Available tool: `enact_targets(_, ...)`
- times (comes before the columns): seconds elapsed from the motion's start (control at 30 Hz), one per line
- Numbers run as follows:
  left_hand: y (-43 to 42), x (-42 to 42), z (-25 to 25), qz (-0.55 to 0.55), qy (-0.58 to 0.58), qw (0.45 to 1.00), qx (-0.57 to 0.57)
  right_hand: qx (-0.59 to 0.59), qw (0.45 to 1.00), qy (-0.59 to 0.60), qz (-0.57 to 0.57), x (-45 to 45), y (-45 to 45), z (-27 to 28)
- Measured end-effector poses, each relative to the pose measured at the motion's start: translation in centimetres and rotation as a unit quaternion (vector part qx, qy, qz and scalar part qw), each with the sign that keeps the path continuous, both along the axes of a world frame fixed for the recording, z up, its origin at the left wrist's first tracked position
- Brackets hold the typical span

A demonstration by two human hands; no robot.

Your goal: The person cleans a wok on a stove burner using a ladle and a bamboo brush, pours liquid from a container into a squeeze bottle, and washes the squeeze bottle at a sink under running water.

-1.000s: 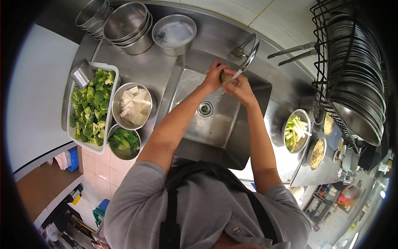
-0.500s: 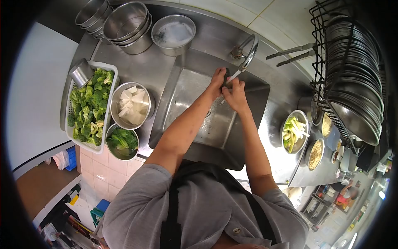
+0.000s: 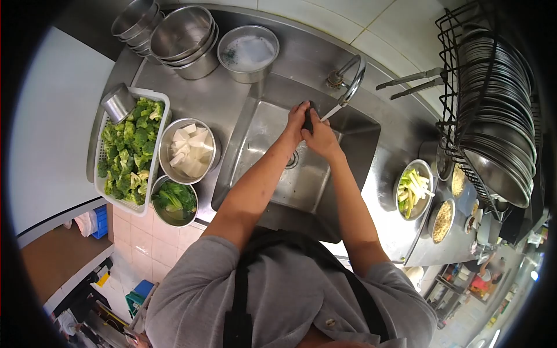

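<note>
Over the steel sink (image 3: 278, 191), my left hand (image 3: 297, 123) and my right hand (image 3: 320, 138) are close together, both closed around a dark object (image 3: 308, 116). It is small and partly hidden by my fingers, so I cannot make out what it is. The curved faucet (image 3: 355, 81) is just above and right of my hands, and a stream of water (image 3: 331, 112) runs from its spout beside my right hand's fingers. The sink drain (image 3: 292, 159) lies below my wrists.
At left are a basket of broccoli (image 3: 130, 151), a bowl of white chunks (image 3: 190, 152), a bowl of greens (image 3: 174, 200) and stacked steel bowls (image 3: 183, 37). A soapy bowl (image 3: 248, 52) stands behind. At right are cut vegetables (image 3: 414, 188) and a plate rack (image 3: 493, 104).
Both hands have shifted slightly left and turned around the object, whose dark side now shows. The whole view has also shifted a little.
</note>
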State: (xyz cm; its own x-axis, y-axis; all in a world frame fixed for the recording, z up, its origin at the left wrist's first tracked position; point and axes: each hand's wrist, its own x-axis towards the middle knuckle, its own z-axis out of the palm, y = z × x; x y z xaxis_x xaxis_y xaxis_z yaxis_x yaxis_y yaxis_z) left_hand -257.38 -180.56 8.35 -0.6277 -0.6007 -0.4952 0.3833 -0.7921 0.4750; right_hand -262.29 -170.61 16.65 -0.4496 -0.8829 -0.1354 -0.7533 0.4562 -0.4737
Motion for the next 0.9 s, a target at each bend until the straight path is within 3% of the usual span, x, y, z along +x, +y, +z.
enact_targets(0.1,-0.8,-2.1,-1.2,-0.025,-0.077,0.997,-0.019,-0.034,0.991,-0.122,-0.030,-0.4,2.6,3.7)
enact_targets(0.2,-0.6,-4.3,0.8,-0.021,-0.052,0.997,0.054,-0.159,0.984,-0.084,-0.008,-2.3,5.2,1.7)
enact_targets(0.23,-0.8,-5.1,-0.2,-0.016,-0.026,0.995,0.100,-0.170,0.959,-0.214,-0.071,-2.4,5.2,2.5)
enact_targets(0.27,-0.8,-5.7,-1.3,-0.011,0.000,0.989,0.145,-0.177,0.914,-0.339,-0.134,-2.6,5.2,3.3)
enact_targets(0.3,-0.2,-5.4,-0.3,-0.020,0.038,0.993,0.107,-0.182,0.849,-0.457,-0.194,-2.7,5.2,4.2)
enact_targets(0.37,1.5,-4.0,3.6,-0.037,0.117,0.992,0.027,-0.192,0.760,-0.569,-0.249,-3.4,4.5,5.3)
enact_targets(0.4,2.1,-3.7,3.9,-0.019,0.088,0.996,0.014,-0.194,0.707,-0.622,-0.275,-3.7,4.2,5.5)
enact_targets(0.5,2.1,-2.4,3.8,0.016,0.003,1.000,-0.006,-0.056,0.845,-0.487,-0.214,-4.5,3.0,4.1)
enact_targets(0.57,1.5,-1.7,1.5,0.014,-0.041,0.999,0.008,-0.068,0.975,-0.209,-0.016,-3.5,2.3,1.5)
enact_targets(0.6,1.1,-1.4,-0.9,0.031,-0.011,0.999,0.026,-0.071,0.992,-0.055,0.083,-3.0,1.8,0.7)
enact_targets(0.67,0.3,-1.1,-5.2,0.066,0.053,0.995,0.061,0.003,0.990,-0.124,0.061,-3.4,0.1,0.9)
enact_targets(0.7,0.8,-0.4,-2.7,0.095,0.023,0.995,0.012,0.038,0.985,-0.164,0.048,-3.9,-0.9,0.7)
enact_targets(0.83,0.0,0.8,-0.6,0.027,-0.016,0.999,0.004,0.129,0.931,-0.334,-0.071,-6.8,-3.6,-1.0)
enact_targets(0.9,0.2,0.7,0.2,0.011,-0.010,1.000,0.021,0.019,0.990,-0.133,-0.051,-6.1,-3.2,-2.9)
